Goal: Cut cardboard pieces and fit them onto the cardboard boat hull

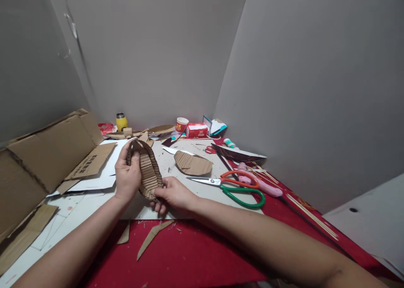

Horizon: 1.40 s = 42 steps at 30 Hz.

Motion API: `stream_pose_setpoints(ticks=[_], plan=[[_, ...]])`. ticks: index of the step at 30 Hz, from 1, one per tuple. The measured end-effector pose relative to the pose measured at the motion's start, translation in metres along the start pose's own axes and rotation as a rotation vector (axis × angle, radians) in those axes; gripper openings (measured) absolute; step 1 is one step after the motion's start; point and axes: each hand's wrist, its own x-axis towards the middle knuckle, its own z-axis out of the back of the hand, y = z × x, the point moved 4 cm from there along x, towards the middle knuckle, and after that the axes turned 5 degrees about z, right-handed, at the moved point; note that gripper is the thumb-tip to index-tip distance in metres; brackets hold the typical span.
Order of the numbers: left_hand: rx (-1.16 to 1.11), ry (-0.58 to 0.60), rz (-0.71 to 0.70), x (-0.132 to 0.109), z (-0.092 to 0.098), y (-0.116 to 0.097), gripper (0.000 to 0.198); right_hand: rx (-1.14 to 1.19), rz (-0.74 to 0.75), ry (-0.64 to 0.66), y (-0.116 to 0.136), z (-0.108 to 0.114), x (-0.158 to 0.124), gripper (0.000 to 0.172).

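Observation:
Between my hands is a small oval cardboard tray [148,170] with a raised corrugated rim, tilted up toward me above the white board. My left hand [128,174] grips its upper left side, thumb inside the rim. At the lower right end, my right hand [173,194] pinches the rim with the thumb inside and fingers beneath. An oval cut piece of corrugated cardboard [194,163] lies on the board just beyond my right hand. To the right rest scissors [217,181] with one orange and one green handle, their blades a little apart.
Large folded cardboard [59,149] stands at the left. A pink glue gun [265,186] and wooden sticks [311,216] lie at the right. Along the back are a yellow bottle [121,122], a paper cup [182,125] and a red tissue pack [197,130]. Cardboard scraps [153,239] lie on the red cloth.

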Motion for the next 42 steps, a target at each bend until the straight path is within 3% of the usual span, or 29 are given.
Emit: stream_pose_setpoints(ticks=[6, 12, 22, 25, 28, 30, 33, 36, 42], plan=[[0.006, 0.182, -0.039, -0.001, -0.004, -0.008, 0.046, 0.016, -0.009, -0.015, 0.003, 0.004, -0.002, 0.01], [0.032, 0.184, 0.006, 0.002, -0.003, -0.008, 0.041, -0.009, -0.026, 0.04, 0.0, 0.002, 0.0, 0.008], [-0.057, 0.216, 0.141, 0.006, -0.002, 0.002, 0.04, -0.212, 0.008, 0.027, 0.008, 0.005, -0.001, 0.017], [-0.075, 0.239, 0.182, 0.007, -0.003, 0.004, 0.044, -0.315, 0.173, -0.136, 0.026, 0.018, -0.004, 0.016], [-0.07, 0.319, 0.255, 0.001, -0.008, 0.004, 0.048, -0.503, 0.554, -0.391, 0.054, 0.032, -0.012, 0.037], [-0.053, 0.383, 0.297, -0.004, -0.013, 0.002, 0.05, -0.594, 0.742, -0.461, 0.065, 0.036, -0.017, 0.034], [-0.044, 0.45, 0.328, -0.012, -0.019, 0.001, 0.046, -0.625, 0.798, -0.452, 0.068, 0.039, -0.018, 0.019], [-0.047, 0.492, 0.355, -0.015, -0.021, 0.002, 0.043, -0.621, 0.793, -0.441, 0.066, 0.04, -0.017, 0.017], [0.024, 0.502, 0.28, -0.015, -0.023, 0.003, 0.036, -0.649, 0.808, -0.444, 0.067, 0.039, -0.017, 0.017]])
